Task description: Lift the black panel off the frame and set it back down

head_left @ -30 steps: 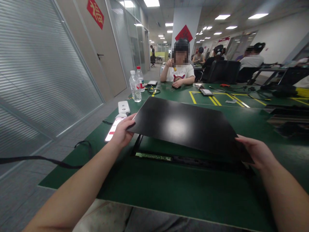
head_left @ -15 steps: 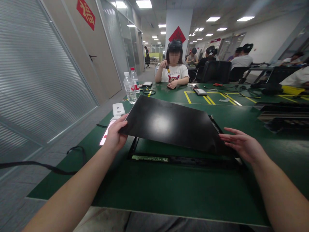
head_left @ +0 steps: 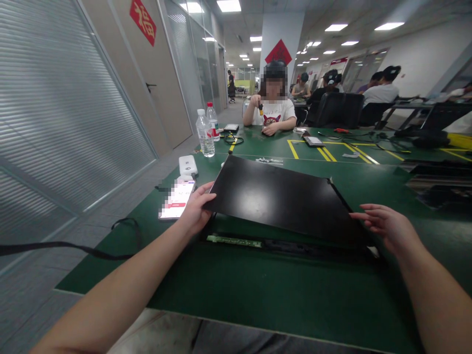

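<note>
My left hand grips the left edge of a flat black display panel, thumb on top and fingers below. The panel is tilted, its left side raised and its right side low over a black frame on the table. A green circuit strip shows along the near side of the frame. My right hand is open beside the panel's right edge, fingers stretched toward it. One fingertip is at that edge; whether it touches cannot be made out. Most of the frame is hidden beneath the panel.
Left of the panel lie a phone and a white power bank, with two bottles behind. Dark panels are stacked at right. Across the green table sits a person holding a tool.
The panel's right side has come down closer to the frame. My right hand has drawn slightly away from its edge, while my left hand keeps its grip. The view has shifted a little.
</note>
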`<control>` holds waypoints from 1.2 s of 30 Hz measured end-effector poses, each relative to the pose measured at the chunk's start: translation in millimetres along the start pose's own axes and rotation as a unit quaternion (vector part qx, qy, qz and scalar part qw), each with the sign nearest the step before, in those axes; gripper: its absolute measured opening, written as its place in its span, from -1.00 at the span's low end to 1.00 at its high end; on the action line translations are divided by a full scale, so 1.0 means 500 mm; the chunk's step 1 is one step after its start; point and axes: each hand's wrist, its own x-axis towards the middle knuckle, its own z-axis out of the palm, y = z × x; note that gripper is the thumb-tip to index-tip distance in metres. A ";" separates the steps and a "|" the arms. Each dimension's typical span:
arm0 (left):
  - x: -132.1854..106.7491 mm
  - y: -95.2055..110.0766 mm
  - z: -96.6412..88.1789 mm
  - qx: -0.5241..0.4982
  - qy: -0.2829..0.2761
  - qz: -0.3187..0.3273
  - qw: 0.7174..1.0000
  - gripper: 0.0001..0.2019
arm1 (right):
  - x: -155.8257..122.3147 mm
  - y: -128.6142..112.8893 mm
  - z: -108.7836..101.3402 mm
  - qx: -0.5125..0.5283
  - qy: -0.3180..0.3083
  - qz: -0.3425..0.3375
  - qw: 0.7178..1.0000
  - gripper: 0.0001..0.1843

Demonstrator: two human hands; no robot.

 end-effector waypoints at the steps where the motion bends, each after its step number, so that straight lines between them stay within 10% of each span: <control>1: -0.001 -0.001 0.001 0.001 0.000 -0.004 1.000 -0.53 | 0.000 0.000 0.000 -0.002 0.005 -0.002 1.000 -0.74; 36: -0.005 -0.006 0.009 0.006 0.014 -0.048 0.999 -0.57 | 0.026 0.038 -0.007 -0.166 0.044 -0.123 0.977 -0.68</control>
